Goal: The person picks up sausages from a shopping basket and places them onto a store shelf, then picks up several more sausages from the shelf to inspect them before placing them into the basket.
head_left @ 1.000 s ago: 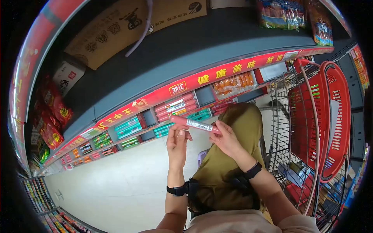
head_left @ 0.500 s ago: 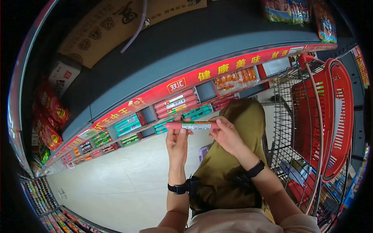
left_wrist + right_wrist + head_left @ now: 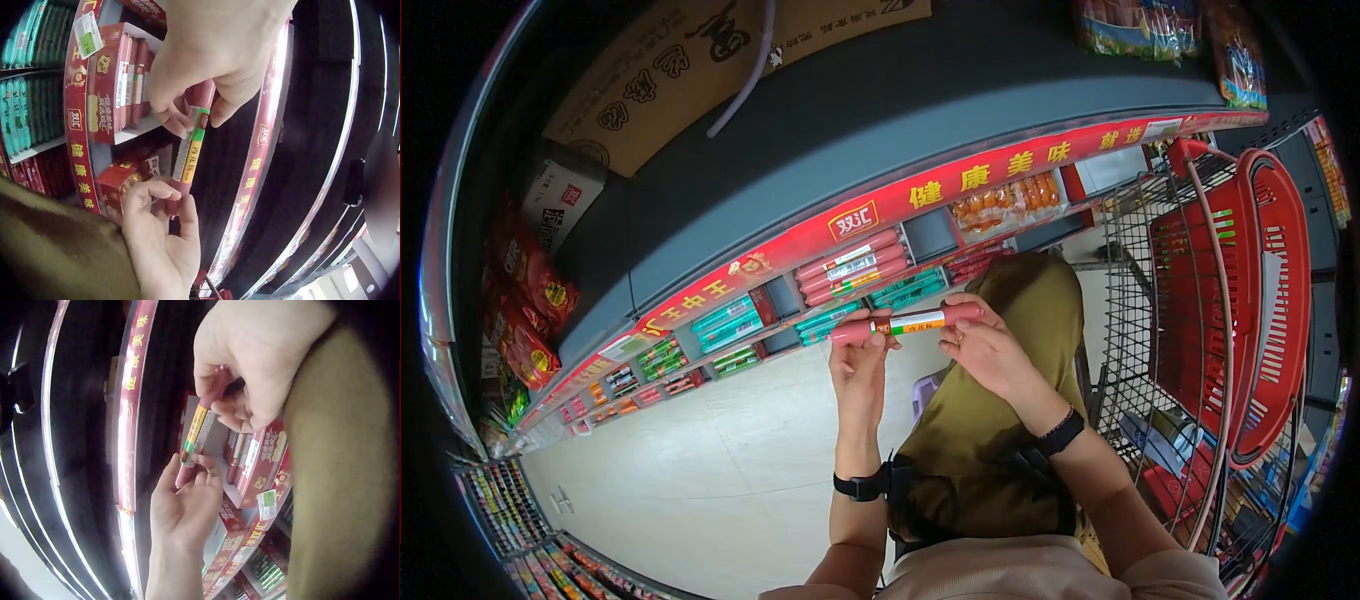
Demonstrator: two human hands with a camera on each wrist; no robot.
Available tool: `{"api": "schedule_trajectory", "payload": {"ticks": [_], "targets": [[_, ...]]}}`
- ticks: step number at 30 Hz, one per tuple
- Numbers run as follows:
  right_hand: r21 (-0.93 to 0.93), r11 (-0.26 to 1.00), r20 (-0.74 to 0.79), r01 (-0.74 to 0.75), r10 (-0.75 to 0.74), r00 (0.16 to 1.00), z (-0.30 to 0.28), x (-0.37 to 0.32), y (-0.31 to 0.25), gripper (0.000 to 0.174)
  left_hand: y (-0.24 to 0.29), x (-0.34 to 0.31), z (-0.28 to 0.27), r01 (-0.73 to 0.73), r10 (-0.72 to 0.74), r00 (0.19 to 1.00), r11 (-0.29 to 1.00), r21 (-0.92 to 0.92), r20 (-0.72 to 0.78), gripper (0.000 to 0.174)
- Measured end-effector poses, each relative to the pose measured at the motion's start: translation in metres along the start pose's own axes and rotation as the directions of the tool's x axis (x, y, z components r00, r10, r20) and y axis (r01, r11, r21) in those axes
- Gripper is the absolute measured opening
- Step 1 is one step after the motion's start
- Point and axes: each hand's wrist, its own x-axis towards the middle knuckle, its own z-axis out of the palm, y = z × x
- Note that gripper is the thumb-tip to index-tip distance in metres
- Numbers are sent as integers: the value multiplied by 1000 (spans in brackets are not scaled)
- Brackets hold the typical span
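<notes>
A pink ham sausage in a plastic casing lies lengthwise between the two hands, close in front of the lower shelf. Its label shows yellow, green and white bands with printed characters. Thumb and fingers of the left hand pinch one end of it. At the other end, the right hand grips it between thumb and fingers. Seen from the right wrist, the left hand is below and the right hand above, with the sausage slanting between them.
Boxes of similar pink sausages and green-wrapped sausages fill the lower shelf behind a red sign strip. A wire shopping cart with a red basket stands at the right. Red bags hang over the shelf at left.
The sausage has gone from slanting down toward the right hand to nearly level, tilting slightly up there. It has been rolled so the coloured label face replaces the barcode side. Both hands still hold it.
</notes>
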Motion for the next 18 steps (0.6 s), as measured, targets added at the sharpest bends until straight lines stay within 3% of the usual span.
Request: {"api": "schedule_trajectory", "payload": {"ticks": [8, 18], "targets": [[-9, 1000, -17, -2, 2, 1000, -3, 1, 2, 34, -7, -3, 2, -30, 30, 999, 999, 16, -35, 21], [-13, 1000, -17, 14, -14, 1000, -4, 0, 5, 25, -8, -5, 5, -9, 4, 998, 997, -71, -66, 19]]}}
